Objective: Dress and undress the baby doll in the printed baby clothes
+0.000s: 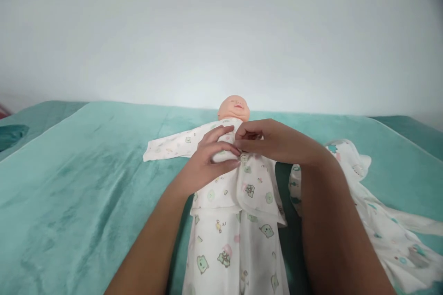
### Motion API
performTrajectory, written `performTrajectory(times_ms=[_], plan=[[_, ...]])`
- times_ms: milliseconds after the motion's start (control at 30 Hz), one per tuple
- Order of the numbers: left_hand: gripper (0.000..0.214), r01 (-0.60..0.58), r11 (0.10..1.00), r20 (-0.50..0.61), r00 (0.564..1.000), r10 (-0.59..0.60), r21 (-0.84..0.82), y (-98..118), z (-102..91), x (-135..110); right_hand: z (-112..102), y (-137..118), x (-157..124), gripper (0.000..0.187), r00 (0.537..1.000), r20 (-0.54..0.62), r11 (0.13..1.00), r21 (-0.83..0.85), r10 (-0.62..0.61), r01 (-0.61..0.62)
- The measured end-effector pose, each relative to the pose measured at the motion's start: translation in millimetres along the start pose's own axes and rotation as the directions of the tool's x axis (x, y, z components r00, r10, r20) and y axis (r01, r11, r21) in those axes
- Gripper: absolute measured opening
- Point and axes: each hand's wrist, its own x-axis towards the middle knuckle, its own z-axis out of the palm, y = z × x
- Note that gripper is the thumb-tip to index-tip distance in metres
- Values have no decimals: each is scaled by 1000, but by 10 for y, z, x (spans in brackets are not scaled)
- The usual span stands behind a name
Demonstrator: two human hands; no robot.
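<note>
A baby doll (234,107) lies on its back, head away from me, in a white baby shirt (216,191) and white baby trousers (214,244) printed with green bears. At the shirt's front opening on the chest, my left hand (211,154) has thumb and index finger drawn together on the cloth, its other fingers bent over the chest. Beside it, my right hand (265,138) is closed in a pinch at the same front edge. The fingers hide whatever fastening is between them. One shirt sleeve stretches out to the left; the other is hidden behind my right arm.
A second white printed baby garment (384,226) lies rumpled to the right, partly behind my right forearm. Everything rests on a creased teal bedspread (86,184). A white wall (194,41) rises behind the doll's head.
</note>
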Motion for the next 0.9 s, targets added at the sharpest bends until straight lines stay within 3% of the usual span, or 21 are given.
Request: performTrajectory(times_ms=[100, 167, 267, 367, 500, 733, 900], plan=[[14, -35, 997, -16, 999, 37, 64, 1, 3, 9, -58, -4, -151, 11, 998, 62, 997, -75, 2, 2], [16, -78, 992, -34, 996, 82, 103, -9, 8, 16, -30, 3, -242, 16, 999, 48, 996, -84, 0, 4], [20, -137, 981, -51, 988, 145, 137, -29, 17, 25, 146, 37, -330, 12, 996, -64, 998, -18, 67, -68], [17, -152, 974, -42, 986, 162, 168, -33, 25, 30, 393, 99, -376, 6, 963, -220, 983, 127, 156, -130], [11, -156, 970, -23, 986, 163, 189, -13, 31, 32, 593, 198, -399, 10, 914, -383, 965, 260, 137, -36], [11, -126, 980, -28, 991, 132, 154, 28, 33, 37, 580, 324, -378, 6, 917, -398, 944, 315, 33, 103], [9, -97, 988, -50, 993, 104, 118, 29, 41, 37, 657, 304, -351, 2, 868, -496, 957, 267, 37, 111]])
